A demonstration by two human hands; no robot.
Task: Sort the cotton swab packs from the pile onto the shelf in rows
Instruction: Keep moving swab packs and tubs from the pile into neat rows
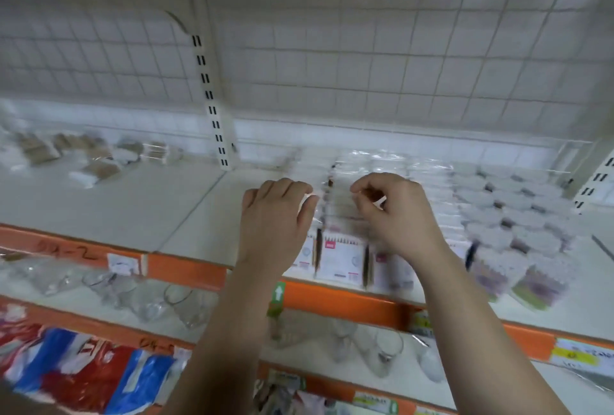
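Observation:
Clear cotton swab packs (339, 261) with white printed cards stand in rows on the white shelf (139, 208), running from its front edge to the back. My left hand (275, 215) curls over the left side of one row. Just to its right, my right hand (395, 211) pinches its fingertips at the top of the same row. Both hands appear to grip the upper edge of a clear pack there, though motion blur hides the exact contact. A loose pile of swab packs (89, 158) lies at the far left back of the shelf.
Round clear tubs of swabs (511, 215) fill the shelf to the right of the rows. A wire grid back panel (365, 65) and a slotted upright (212, 98) close the rear. Below the orange shelf edge (186, 268) sit glass cups (146, 295) and coloured bags (83, 371).

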